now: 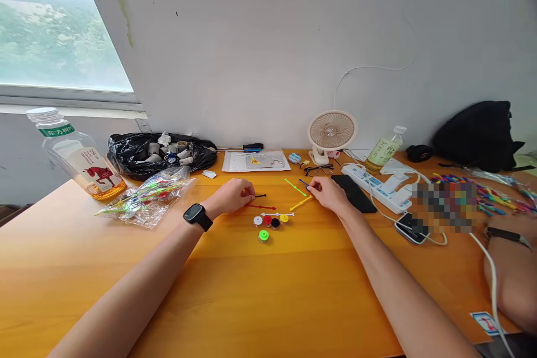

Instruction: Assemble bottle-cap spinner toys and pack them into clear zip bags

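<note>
My left hand [235,196] is closed in a pinch on a thin black arrow [260,196], its tip poking out to the right. Between finger and thumb of my right hand [329,193] is the end of a blue arrow [304,183]. Lying between the hands are a green arrow [296,187], a yellow arrow [301,203], a red arrow [265,207] and a white arrow [289,214]. Close in front sit small round pieces: white [257,221], red [267,221], black [275,224] and yellow [284,219]. A green one [263,236] is nearer me.
At left stand a tilted-looking tea bottle [94,168], a clear bag of parts [146,201] and a black plastic bag [126,151]. Behind are a fan [333,131] and glasses [319,170]. A black flat case [352,193], power strip [377,190] and another person's arm [509,268] are right.
</note>
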### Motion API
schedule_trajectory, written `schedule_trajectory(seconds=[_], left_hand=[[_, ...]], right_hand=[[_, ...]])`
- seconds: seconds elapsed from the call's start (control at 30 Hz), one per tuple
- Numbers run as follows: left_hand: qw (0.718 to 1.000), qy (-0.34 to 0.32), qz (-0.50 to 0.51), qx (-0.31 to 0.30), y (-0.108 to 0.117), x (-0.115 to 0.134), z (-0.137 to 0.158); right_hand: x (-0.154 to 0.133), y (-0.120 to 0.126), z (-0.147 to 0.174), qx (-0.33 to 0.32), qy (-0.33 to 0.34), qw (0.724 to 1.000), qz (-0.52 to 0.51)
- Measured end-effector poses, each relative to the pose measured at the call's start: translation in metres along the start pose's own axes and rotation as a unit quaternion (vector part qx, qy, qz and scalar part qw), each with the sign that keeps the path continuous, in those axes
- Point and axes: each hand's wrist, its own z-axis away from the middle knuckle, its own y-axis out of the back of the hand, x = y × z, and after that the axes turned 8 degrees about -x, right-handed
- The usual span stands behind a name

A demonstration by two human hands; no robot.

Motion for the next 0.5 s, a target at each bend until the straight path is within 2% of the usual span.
schedule_trajectory(seconds=[0.17, 0.33, 0.43, 0.5], left_hand=[[1.0, -0.012, -0.022, 0.015, 0.0, 0.001, 0.009], [0.998, -0.004, -0.058, 0.037, 0.001, 0.002, 0.02], [0.996, -0.001, -0.076, 0.047, -0.001, 0.002, 0.028], [0.994, -0.007, -0.088, 0.067, -0.003, -0.002, 0.035]], right_hand=[[0.008, -0.01, 0.006, 0.012, 0.044, 0.998, -0.045], [0.013, -0.012, 0.007, 0.032, 0.061, 0.995, -0.068], [0.007, -0.004, 0.01, 0.088, 0.077, 0.992, -0.044], [-0.004, 0.002, 0.015, 0.129, 0.119, 0.984, -0.032]])
